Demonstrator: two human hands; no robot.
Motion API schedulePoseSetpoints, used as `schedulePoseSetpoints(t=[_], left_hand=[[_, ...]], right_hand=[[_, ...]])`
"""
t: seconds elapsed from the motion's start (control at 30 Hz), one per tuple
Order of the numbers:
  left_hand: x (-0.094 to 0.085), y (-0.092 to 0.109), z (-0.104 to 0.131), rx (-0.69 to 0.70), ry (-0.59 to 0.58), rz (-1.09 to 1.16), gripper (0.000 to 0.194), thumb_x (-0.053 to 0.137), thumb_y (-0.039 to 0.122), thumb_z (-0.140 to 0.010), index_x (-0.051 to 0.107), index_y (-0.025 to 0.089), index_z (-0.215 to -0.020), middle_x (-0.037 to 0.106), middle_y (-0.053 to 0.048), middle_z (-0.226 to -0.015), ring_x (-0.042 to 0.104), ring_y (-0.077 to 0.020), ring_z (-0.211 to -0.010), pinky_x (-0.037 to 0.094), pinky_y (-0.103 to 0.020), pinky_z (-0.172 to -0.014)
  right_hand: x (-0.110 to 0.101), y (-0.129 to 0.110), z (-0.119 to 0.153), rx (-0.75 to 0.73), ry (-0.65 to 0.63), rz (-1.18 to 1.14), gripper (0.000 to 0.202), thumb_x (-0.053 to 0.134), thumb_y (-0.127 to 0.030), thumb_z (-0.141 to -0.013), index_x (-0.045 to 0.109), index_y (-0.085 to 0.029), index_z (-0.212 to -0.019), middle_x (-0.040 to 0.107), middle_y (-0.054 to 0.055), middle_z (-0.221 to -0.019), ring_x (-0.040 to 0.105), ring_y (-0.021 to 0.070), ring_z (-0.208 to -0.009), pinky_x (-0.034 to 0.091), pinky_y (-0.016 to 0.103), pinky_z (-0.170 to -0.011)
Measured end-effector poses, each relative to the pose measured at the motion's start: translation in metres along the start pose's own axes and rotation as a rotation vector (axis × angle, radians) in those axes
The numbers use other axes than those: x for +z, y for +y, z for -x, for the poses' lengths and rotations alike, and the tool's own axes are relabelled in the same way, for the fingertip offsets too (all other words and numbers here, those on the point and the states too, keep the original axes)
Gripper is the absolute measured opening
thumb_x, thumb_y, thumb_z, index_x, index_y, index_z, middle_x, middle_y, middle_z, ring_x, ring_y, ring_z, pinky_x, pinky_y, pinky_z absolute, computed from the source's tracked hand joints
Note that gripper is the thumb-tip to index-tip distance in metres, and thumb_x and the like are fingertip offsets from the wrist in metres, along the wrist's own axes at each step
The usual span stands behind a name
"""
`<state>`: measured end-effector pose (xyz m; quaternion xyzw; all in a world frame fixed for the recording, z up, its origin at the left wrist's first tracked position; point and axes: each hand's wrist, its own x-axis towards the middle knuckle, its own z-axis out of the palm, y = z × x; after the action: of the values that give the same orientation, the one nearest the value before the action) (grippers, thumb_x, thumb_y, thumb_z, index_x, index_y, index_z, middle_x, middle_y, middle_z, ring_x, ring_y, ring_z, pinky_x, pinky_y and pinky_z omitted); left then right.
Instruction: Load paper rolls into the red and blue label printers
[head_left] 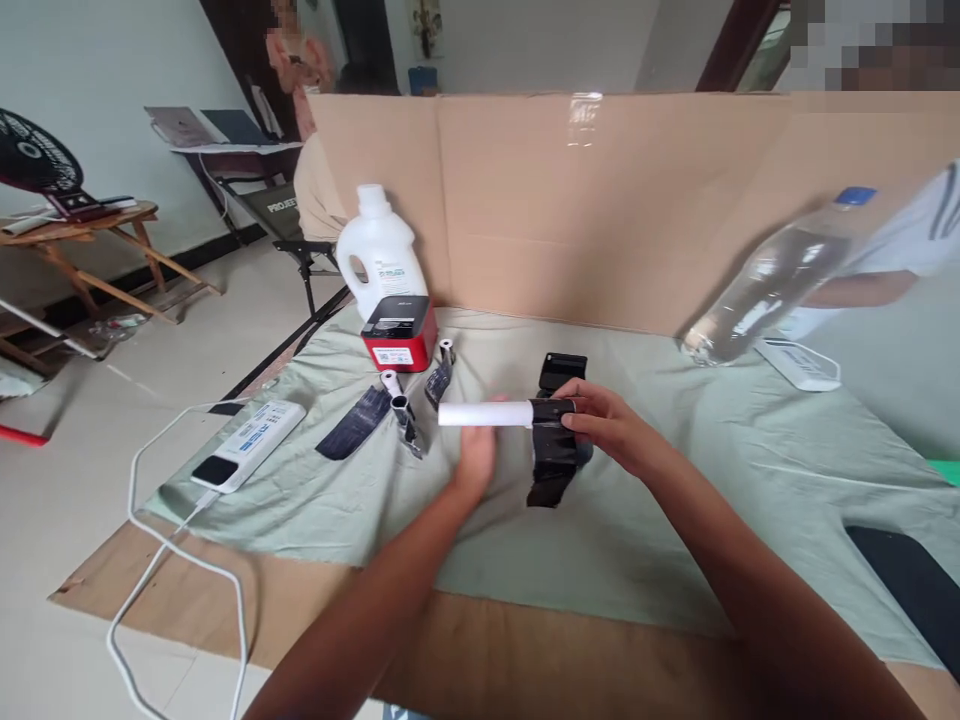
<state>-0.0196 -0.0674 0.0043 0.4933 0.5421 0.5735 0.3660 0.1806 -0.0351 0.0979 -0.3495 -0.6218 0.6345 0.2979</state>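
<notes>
A white tube lies level above the cloth, its right end wrapped in a black strip that hangs down. My right hand pinches the wrapped end between thumb and fingers. Behind and below the tube is my left hand; its fingers are mostly hidden and blurred, so its grip cannot be made out. Just behind the right fingers sits a black case-like object. Left of my hands, small rolls with dark strips rest on the green cloth.
A red and black box stands before a white jug. A power strip with a white cable lies at left. At right are a large plastic bottle and a dark phone-like object. Cardboard stands behind. People are beyond.
</notes>
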Motion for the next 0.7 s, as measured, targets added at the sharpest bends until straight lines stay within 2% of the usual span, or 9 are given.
schedulePoseSetpoints(t=[0.07,0.13,0.27,0.33,0.37,0.43,0.57,0.63,0.7], left_hand=[[-0.006,0.008,-0.005,-0.015,-0.031,0.173,0.073,0.007,0.059,-0.102,0.049,0.015,-0.143,0.068,-0.015,-0.131,0.065,-0.0282,-0.122,0.054,-0.049,-0.104],[-0.001,0.019,-0.009,-0.025,-0.078,0.316,0.077,0.001,0.059,-0.101,0.046,0.017,-0.146,0.063,-0.013,-0.141,0.062,-0.0276,-0.128,0.054,-0.05,-0.104],[0.03,0.032,-0.015,-0.02,-0.218,0.269,0.073,0.007,0.059,-0.102,0.059,0.02,-0.136,0.062,-0.008,-0.143,0.057,-0.0257,-0.135,0.05,-0.046,-0.11],[0.045,0.032,-0.018,-0.005,-0.291,0.238,0.067,0.014,0.058,-0.103,0.063,0.02,-0.13,0.065,-0.008,-0.139,0.058,-0.0251,-0.133,0.047,-0.044,-0.112],[0.049,0.03,-0.02,0.01,-0.29,0.215,0.064,0.018,0.057,-0.102,0.064,0.02,-0.128,0.066,-0.008,-0.138,0.059,-0.0249,-0.131,0.047,-0.043,-0.112],[0.05,0.023,-0.023,0.052,-0.187,0.13,0.058,0.024,0.056,-0.101,0.064,0.022,-0.125,0.067,-0.008,-0.135,0.061,-0.0248,-0.126,0.048,-0.042,-0.109],[0.035,0.004,-0.025,0.086,0.121,-0.059,0.047,0.03,0.052,-0.1,0.063,0.022,-0.116,0.068,-0.009,-0.12,0.063,-0.0228,-0.112,0.051,-0.038,-0.1],[0.029,-0.004,-0.023,0.07,0.171,-0.107,0.045,0.03,0.05,-0.1,0.062,0.021,-0.113,0.068,-0.009,-0.112,0.063,-0.0215,-0.108,0.051,-0.036,-0.098],[0.028,-0.009,-0.02,0.086,0.145,-0.144,0.04,0.034,0.047,-0.1,0.062,0.021,-0.111,0.067,-0.008,-0.109,0.063,-0.021,-0.107,0.05,-0.035,-0.098]], right_hand=[[-0.022,0.006,0.011,0.017,0.063,0.032,0.031,0.073,-0.04,-0.079,0.059,-0.022,-0.099,0.059,-0.002,-0.077,0.051,0.0111,-0.065,0.039,0.023,-0.057],[-0.032,0.013,0.016,0.02,0.074,0.08,0.031,0.072,-0.041,-0.08,0.059,-0.022,-0.1,0.06,-0.002,-0.078,0.053,0.0122,-0.067,0.041,0.024,-0.059],[-0.021,0.023,0.008,-0.069,-0.052,0.223,0.027,0.069,-0.036,-0.08,0.057,-0.021,-0.099,0.063,-0.001,-0.083,0.055,0.0133,-0.07,0.044,0.027,-0.066],[-0.014,0.025,0.0,-0.149,-0.053,0.362,0.021,0.067,-0.03,-0.08,0.056,-0.021,-0.096,0.062,-0.001,-0.084,0.053,0.0131,-0.07,0.042,0.027,-0.066],[-0.013,0.025,-0.004,-0.176,-0.024,0.44,0.018,0.065,-0.027,-0.081,0.056,-0.021,-0.096,0.062,-0.002,-0.085,0.052,0.0132,-0.071,0.042,0.027,-0.067],[-0.019,0.027,-0.013,-0.203,0.088,0.583,0.015,0.063,-0.023,-0.083,0.058,-0.02,-0.097,0.06,0.0,-0.088,0.053,0.0134,-0.072,0.042,0.027,-0.069],[-0.042,0.036,-0.028,-0.15,0.272,0.84,0.015,0.061,-0.016,-0.085,0.061,-0.018,-0.1,0.06,0.006,-0.103,0.058,0.0155,-0.081,0.045,0.03,-0.078],[-0.048,0.04,-0.033,-0.074,0.281,0.946,0.017,0.06,-0.015,-0.087,0.062,-0.017,-0.104,0.062,0.009,-0.108,0.06,0.0186,-0.089,0.045,0.031,-0.082],[-0.05,0.041,-0.036,-0.018,0.261,1.007,0.02,0.058,-0.014,-0.089,0.062,-0.016,-0.108,0.064,0.011,-0.112,0.062,0.0217,-0.097,0.045,0.032,-0.085]])
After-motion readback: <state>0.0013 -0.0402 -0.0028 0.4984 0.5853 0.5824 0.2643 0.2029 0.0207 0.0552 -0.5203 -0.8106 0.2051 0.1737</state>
